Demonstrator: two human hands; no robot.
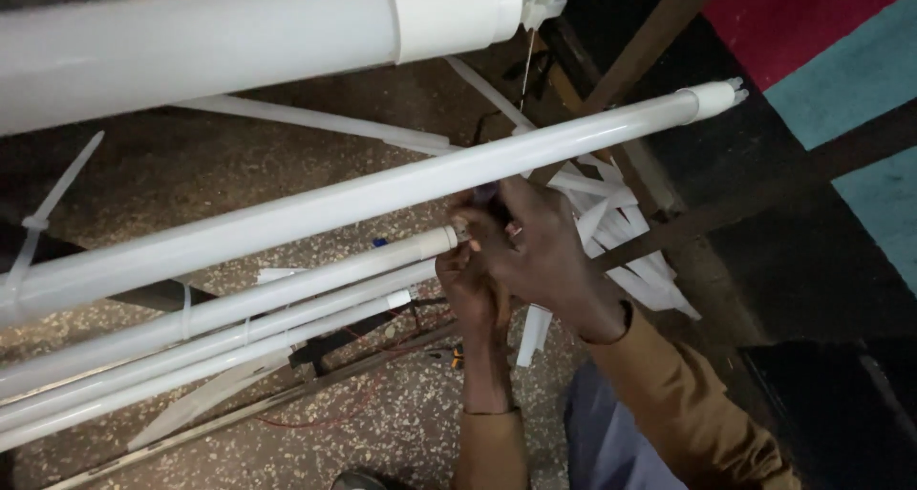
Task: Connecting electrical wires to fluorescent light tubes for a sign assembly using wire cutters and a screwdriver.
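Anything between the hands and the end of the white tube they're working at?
Nothing visible. Both hands are already at the capped end of the lower tube: the left hand sits just below the cap, the right hand beside it. The long tube runs above the fingers, not between them and the cap.

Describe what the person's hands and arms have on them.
Both hands, the left hand and the right hand, are bare, without gloves. Both arms wear long tan-brown sleeves ending at the wrists. A small ring-like glint shows on a right finger, too blurred to confirm.
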